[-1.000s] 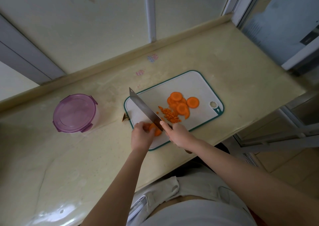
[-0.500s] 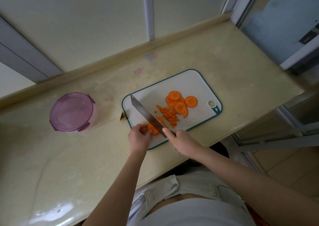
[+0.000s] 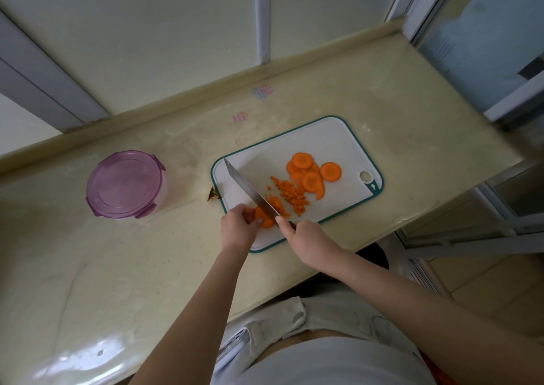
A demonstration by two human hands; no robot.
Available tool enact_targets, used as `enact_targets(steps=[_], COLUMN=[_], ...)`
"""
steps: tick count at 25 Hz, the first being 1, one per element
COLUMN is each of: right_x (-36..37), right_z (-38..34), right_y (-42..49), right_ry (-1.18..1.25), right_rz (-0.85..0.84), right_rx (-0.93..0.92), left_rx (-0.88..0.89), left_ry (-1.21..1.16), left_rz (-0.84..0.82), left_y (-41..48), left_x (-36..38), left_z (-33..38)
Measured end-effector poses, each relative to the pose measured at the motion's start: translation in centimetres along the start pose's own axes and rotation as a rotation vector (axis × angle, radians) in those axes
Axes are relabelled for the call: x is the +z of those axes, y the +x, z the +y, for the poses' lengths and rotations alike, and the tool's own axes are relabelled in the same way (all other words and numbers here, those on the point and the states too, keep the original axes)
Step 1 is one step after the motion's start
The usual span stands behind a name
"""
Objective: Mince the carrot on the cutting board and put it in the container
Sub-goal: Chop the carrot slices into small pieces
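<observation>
Stiff, probably slippery orange carrot slices [image 3: 266, 218] lie near-left on the white teal-rimmed plastic cutting board [image 3: 323, 140]. The left hand [image 3: 238, 227] pins them with curled fingertips, best kept behind the blade. The right hand [image 3: 307, 237] clasps the steel knife [image 3: 250, 192]. The round purple-lidded container [image 3: 125, 184] stands lidded, well left.

Since one second ago the knife [image 3: 250, 192] has come down: its tip sits lower, closer to the far-left corner of the cutting board [image 3: 332, 137]. The blade now lies across the carrot slice [image 3: 264, 220], with orange showing on both sides; before, nearly all of it lay left of the blade. The left grip [image 3: 237, 227] has drawn its fingertips slightly leftward, exposing more slice. The right grip [image 3: 306, 237] has shifted marginally towards the person.
</observation>
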State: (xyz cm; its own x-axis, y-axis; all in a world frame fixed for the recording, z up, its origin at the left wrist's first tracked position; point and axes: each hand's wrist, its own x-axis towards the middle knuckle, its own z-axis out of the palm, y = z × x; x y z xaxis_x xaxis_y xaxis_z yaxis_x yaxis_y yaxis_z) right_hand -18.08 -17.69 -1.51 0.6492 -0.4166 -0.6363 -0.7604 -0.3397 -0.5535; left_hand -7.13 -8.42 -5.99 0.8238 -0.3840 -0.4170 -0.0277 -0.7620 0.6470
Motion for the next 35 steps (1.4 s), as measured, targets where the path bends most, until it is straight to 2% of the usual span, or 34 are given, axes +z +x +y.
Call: enact_targets(steps=[2,10,20,27,35], right_x=[0.0,1.0,-0.5,-1.3,-0.6], right_z=[-0.1,0.0,-0.4,-0.4,1.6], right_y=[-0.1,1.0,1.6,1.3,-0.1], right_ry=[-0.055,0.052,0.092,0.071,0.133], right_rz=[-0.021,0.012,0.039,0.101,0.000], right_rx=[-0.030,-0.086,-0.104,-0.094,-0.074], left_rx=[-0.001,0.004,-0.006,-0.063,-0.082], left_ry=[0.010,-0.003,0.025,-0.044,-0.081], left_rz=[-0.008,0.000,-0.017,-0.027,-0.034], left_y=[0.0,-0.1,-0.1,0.2,0.1], left_x=[0.0,-0.1,0.1,0.3,0.2], left_z=[0.0,0.1,0.2,-0.2,-0.2])
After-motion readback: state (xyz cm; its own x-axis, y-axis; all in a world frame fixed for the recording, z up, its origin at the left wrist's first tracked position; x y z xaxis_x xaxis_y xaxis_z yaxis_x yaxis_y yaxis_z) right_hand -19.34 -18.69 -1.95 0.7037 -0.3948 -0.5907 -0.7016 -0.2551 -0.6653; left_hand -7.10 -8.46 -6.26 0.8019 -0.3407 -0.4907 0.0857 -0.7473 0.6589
